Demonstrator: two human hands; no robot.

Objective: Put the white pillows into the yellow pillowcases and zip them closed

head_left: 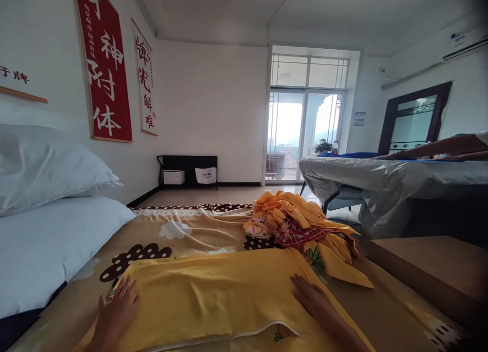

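Note:
A yellow cloth [213,296], folded over into a wide strip, lies on the bed in front of me. Along its near side runs a pale edge, and a bit of green leaf print shows there. My left hand [121,301] rests flat on the cloth's left end, fingers stretched out. On the right end lies my right hand [310,293], palm down with fingers extended. Neither hand grips anything. Beyond the cloth, towards the right, is a crumpled heap of orange-yellow fabric [301,212] with a red plaid part.
The bed has a brown flowered sheet [175,250]. White pillows [57,240] are stacked at the left. A wooden board [438,260] stands at the right edge. Behind it, another person's arms [438,148] reach over a plastic-covered table [404,174]. A black rack [190,164] stands by the far wall.

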